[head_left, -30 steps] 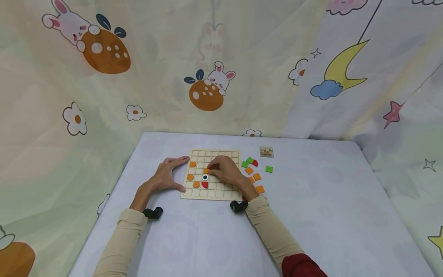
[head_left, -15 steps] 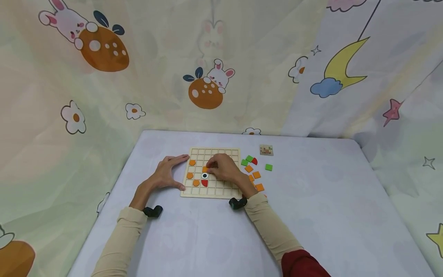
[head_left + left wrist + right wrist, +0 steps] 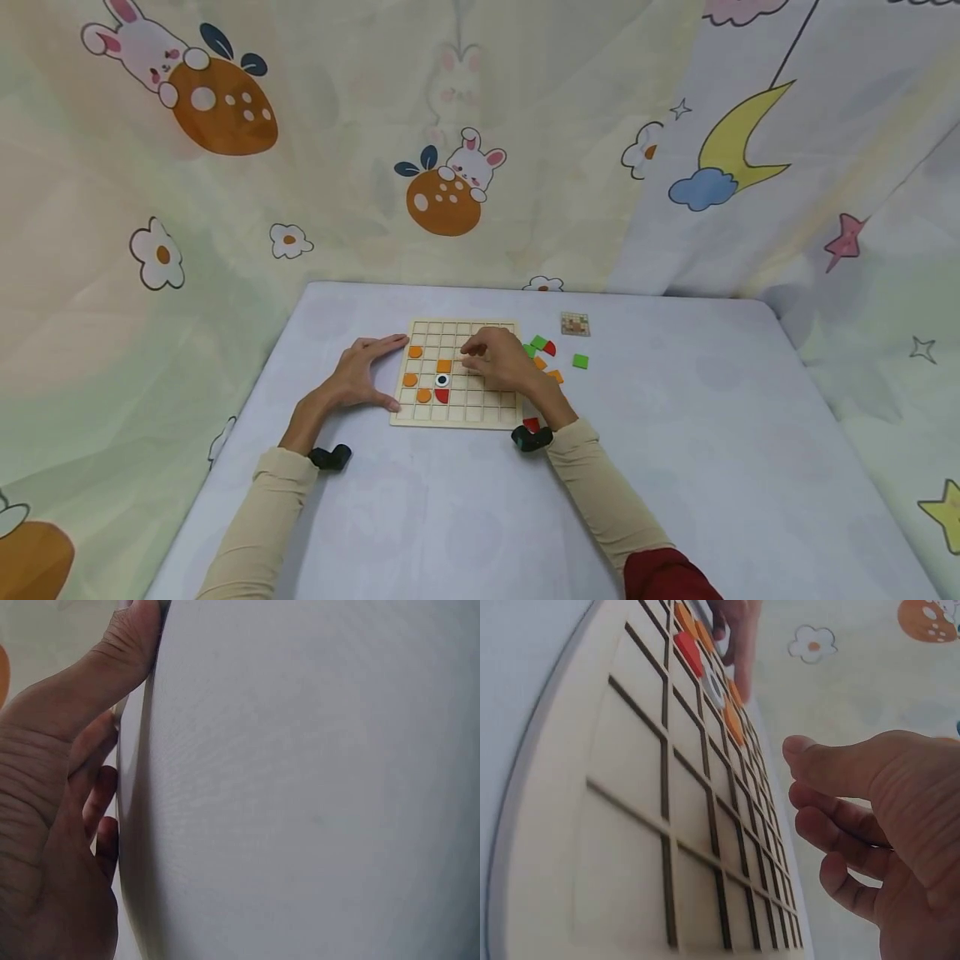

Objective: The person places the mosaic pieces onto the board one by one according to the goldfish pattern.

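A wooden grid board (image 3: pixel 480 415) lies on the table, its raised ribs showing large in the right wrist view. My left hand (image 3: pixel 356 379) spans its left edge, thumb at the near corner and fingertips at the far side. On the board sit an orange square tile (image 3: pixel 444 367), a round eye tile (image 3: pixel 442 381), a red quarter-round tile (image 3: pixel 442 397) and three orange round tiles (image 3: pixel 416 352). Over the board, right of the square tile, hovers my right hand (image 3: pixel 501 360). Its fingers are loosely bent, thumb and fingertips apart, with nothing between them in the right wrist view.
Right of the board lie loose tiles: green squares (image 3: pixel 581 362), orange squares partly hidden by my right wrist, and red pieces (image 3: pixel 532 424). A small patterned card (image 3: pixel 575 324) rests behind them. Printed cloth (image 3: pixel 570 167) hangs behind the table.
My right hand has let go of the orange square tile and drawn back to the right, leaving the tile in its cell above the eye. My left hand stays at the board's edge.
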Demonstrator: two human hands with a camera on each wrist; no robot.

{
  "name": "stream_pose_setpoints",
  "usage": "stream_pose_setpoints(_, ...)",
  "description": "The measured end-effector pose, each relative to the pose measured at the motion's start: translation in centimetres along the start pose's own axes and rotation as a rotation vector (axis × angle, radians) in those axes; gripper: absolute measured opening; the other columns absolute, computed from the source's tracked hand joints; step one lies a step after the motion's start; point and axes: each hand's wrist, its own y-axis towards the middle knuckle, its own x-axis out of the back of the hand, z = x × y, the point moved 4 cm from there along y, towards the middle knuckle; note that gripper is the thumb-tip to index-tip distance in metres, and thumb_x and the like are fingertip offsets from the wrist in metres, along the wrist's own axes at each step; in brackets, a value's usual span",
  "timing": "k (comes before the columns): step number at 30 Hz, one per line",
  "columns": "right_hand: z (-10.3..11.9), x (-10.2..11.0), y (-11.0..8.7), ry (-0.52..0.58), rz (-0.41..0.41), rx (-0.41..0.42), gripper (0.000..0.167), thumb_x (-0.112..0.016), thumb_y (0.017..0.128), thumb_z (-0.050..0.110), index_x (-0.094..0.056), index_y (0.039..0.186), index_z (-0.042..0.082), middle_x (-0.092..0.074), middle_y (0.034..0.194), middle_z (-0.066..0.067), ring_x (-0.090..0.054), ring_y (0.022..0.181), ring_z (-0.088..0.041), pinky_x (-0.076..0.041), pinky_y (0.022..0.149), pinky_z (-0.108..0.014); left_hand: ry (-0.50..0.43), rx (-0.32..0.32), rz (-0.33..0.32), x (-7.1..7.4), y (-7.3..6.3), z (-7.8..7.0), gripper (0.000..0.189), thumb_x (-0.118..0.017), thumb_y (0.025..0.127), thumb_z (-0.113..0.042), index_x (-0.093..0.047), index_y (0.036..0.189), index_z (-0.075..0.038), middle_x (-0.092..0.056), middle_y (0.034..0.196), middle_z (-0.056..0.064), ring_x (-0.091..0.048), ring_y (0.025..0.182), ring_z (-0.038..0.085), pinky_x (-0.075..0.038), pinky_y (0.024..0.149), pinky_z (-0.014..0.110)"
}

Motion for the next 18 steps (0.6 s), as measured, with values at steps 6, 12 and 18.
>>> stream_pose_setpoints(6,-2.1,2.4,-1.8,0.054,-0.032,-0.071,0.022,-0.082,0.098,0.013,-0.082,0.118,0.002,-0.079,0.11,-0.009,-0.068,0.101,-0.024,-0.058,0.095,-0.043,-0.005,0.005,0.0,-0.1,-0.2,0.1,0.125,-0.107,0.06,-0.049,-0.047,0.167,-0.024,-0.042,0.177,0.003,-0.04,0.148,0.037,-0.03,0.119,0.068)
stream_pose_setpoints(12,-5.4,5.1,-3.5,-0.003,-0.118,-0.13,0.025,-0.083,0.097,0.012,-0.081,0.119,0.0,-0.079,0.114,-0.014,-0.073,0.102,-0.029,-0.061,0.094,-0.046,-0.007,0.002,0.002,0.0,-0.2,0.0,0.126,-0.108,0.06,-0.048,-0.046,0.167,-0.023,-0.042,0.177,0.004,-0.041,0.147,0.038,-0.031,0.117,0.067)
stream_pose_setpoints(18,-8.2,7.0,-5.3,-0.04,-0.179,-0.272,0.035,-0.086,0.094,0.011,-0.078,0.125,-0.002,-0.076,0.118,-0.018,-0.069,0.109,-0.034,-0.057,0.099,-0.051,-0.013,0.002,0.007,0.0,-0.1,0.0,0.127,-0.108,0.06,-0.047,-0.046,0.168,-0.024,-0.041,0.177,0.004,-0.04,0.148,0.038,-0.03,0.118,0.068)
